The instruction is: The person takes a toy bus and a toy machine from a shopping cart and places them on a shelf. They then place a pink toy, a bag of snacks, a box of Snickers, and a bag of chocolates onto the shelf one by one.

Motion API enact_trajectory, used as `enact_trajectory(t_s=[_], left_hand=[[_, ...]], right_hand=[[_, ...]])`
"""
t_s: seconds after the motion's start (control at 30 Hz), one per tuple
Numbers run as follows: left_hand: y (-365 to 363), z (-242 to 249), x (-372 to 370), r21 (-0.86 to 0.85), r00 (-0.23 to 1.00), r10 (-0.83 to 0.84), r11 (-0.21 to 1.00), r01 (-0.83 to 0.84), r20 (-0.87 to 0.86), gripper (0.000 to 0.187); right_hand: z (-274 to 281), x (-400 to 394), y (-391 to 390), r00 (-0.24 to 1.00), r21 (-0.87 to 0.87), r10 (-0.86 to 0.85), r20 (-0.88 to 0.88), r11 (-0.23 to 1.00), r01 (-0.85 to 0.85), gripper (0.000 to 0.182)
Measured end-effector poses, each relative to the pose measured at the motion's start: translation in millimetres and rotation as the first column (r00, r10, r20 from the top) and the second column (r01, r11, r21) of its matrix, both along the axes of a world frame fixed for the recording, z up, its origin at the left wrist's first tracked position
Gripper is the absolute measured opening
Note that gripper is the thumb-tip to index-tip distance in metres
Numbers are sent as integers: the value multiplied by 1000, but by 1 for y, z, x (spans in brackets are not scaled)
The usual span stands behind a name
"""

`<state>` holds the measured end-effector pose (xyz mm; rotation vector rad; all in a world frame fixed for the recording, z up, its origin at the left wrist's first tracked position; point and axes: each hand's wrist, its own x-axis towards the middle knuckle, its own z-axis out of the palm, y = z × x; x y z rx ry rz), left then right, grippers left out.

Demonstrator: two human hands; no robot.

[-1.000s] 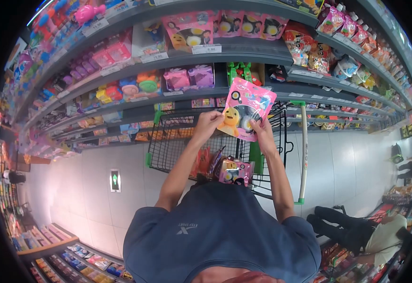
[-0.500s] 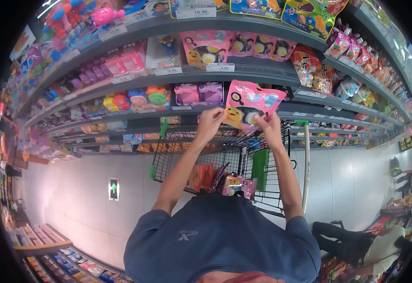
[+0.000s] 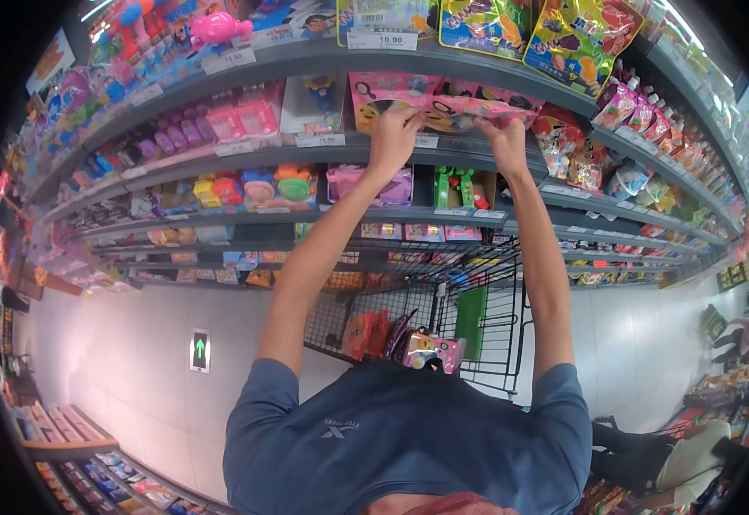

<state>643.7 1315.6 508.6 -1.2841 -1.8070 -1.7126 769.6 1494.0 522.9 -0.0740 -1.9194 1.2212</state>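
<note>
Both arms reach out to a shelf of sweets. A pink snack pouch (image 3: 470, 107) with egg pictures is stretched between my hands at the shelf, tipped so that it shows nearly edge-on. My left hand (image 3: 398, 130) pinches its left side, partly over another pink pouch (image 3: 376, 88) standing on the shelf. At the lower right corner, my right hand (image 3: 505, 140) is closed on the same pouch. Price tags run along the shelf edge (image 3: 469, 156) beneath my hands.
A black wire shopping cart (image 3: 520, 292) stands in front of me, holding red packets (image 3: 364, 333) and a pink pouch (image 3: 434, 350). Yellow-and-blue candy bags (image 3: 480, 24) fill the shelf above. A person (image 3: 683, 459) is behind me at the right.
My hands have moved forward and up from above the cart to the shelf with the pink pouch. Its front has tipped from facing me to nearly edge-on.
</note>
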Motion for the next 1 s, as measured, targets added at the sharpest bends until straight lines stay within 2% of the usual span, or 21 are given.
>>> enact_trajectory(t_s=[0.07,0.13,0.2,0.27,0.47,0.53,0.77,0.87,0.93,1.0], left_hand=[[9,-5,-12,-21,998,-2,1000,0,-58,18],[18,-11,-17,-137,997,-19,990,30,78,24],[22,-17,-19,-149,996,-28,988,41,84,24],[26,-22,-19,-113,970,-87,987,115,228,22],[37,-37,-22,-45,978,-93,994,103,185,21],[38,-35,-23,-53,979,-84,994,96,183,22],[41,-47,-28,-164,994,-8,986,26,110,28],[43,-51,-26,-124,991,-13,992,30,137,27],[44,-50,-27,-124,992,8,992,7,123,28],[44,-49,-27,-158,994,61,986,-47,89,30]], right_hand=[[0,-6,7,1000,-26,7,22,1000,-7,20],[1,-11,9,997,-85,67,-27,994,-69,19],[-4,-13,15,999,-71,43,3,997,-42,18],[-13,-16,27,999,-60,14,31,998,-12,18],[-19,-22,33,998,-134,-22,59,991,30,15],[-25,-30,42,1000,-220,16,27,975,-9,14],[-33,-38,56,990,-161,67,128,986,-46,13],[-39,-43,63,979,-152,66,195,988,-36,14],[-37,-43,68,947,-88,57,315,996,-31,17],[-33,-40,64,946,-110,96,309,992,-65,18]])
